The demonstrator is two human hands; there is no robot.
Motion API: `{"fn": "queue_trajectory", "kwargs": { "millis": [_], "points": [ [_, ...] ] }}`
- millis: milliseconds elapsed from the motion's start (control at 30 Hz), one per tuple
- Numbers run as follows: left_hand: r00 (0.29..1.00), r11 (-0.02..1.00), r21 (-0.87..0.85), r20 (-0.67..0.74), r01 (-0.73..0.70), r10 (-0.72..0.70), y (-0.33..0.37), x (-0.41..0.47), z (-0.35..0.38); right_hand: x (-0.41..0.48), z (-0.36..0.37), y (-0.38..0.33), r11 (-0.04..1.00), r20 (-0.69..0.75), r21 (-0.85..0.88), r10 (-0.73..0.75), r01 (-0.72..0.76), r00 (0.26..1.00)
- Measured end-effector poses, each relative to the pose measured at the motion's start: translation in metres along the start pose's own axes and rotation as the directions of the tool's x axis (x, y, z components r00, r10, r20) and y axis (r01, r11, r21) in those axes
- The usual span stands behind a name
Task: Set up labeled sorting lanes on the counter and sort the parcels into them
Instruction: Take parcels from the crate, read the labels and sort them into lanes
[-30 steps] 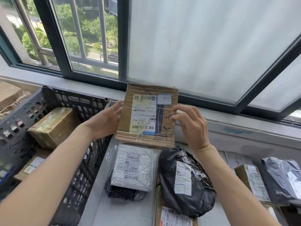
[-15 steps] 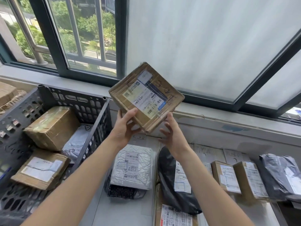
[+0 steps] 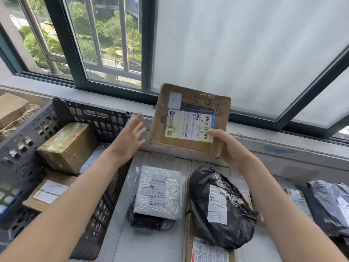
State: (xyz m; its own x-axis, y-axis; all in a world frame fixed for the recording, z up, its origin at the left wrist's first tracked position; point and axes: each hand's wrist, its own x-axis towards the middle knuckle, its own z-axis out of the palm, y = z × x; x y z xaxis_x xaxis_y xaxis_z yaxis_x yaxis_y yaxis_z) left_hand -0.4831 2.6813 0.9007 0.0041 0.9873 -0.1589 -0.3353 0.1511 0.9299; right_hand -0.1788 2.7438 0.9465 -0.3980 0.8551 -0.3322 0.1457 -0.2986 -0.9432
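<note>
Cardboard parcel (image 3: 190, 120) is gripped by the right hand (image 3: 232, 150), label faced toward the wearer, likely for lane reading. Left hand (image 3: 128, 140) is held open just beside it, untouching.

The flat cardboard parcel (image 3: 191, 120) is showing plain brown board with black pen marks, and its shipping label (image 3: 188, 127) is displaying white and pale yellow fields with black barcodes under a dark blue band. The padded mailer (image 3: 159, 191) is presenting a crinkled silver surface. The poly bag (image 3: 221, 208) is appearing glossy black with a white label. The perforated crate (image 3: 90, 114) is showing dark grey; the taped box (image 3: 68, 146) inside is showing brown.
</note>
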Motion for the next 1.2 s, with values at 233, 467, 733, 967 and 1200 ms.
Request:
{"fn": "queue_trajectory", "kwargs": {
  "millis": [233,467,733,967,1200],
  "points": [
    [0.967,0.924,0.376,0.255,-0.069,-0.032,0.065,0.01,0.007,0.002,-0.011,-0.07,0.905,0.291,-0.425,0.159,-0.021,0.943],
    [0.858,0.905,0.425,0.473,-0.023,-0.2,0.056,-0.009,0.022,0.005,0.0,-0.099,0.864,0.387,-0.501,0.28,-0.055,0.879],
    [0.937,0.954,0.299,0.338,-0.02,-0.087,0.035,-0.008,0.025,0.004,-0.023,-0.069,0.987,0.04,-0.134,-0.085,0.09,0.996],
    [0.981,0.989,0.15,0.188,0.008,-0.036,0.011,0.007,0.069,-0.036,-0.046,-0.024,0.994,0.061,-0.1,-0.032,0.038,0.998],
    [0.973,0.994,0.093,0.218,0.062,-0.081,-0.018,0.021,0.15,-0.088,-0.099,0.003,1.0,-0.087,0.022,0.009,-0.007,0.996]
  ]
}}
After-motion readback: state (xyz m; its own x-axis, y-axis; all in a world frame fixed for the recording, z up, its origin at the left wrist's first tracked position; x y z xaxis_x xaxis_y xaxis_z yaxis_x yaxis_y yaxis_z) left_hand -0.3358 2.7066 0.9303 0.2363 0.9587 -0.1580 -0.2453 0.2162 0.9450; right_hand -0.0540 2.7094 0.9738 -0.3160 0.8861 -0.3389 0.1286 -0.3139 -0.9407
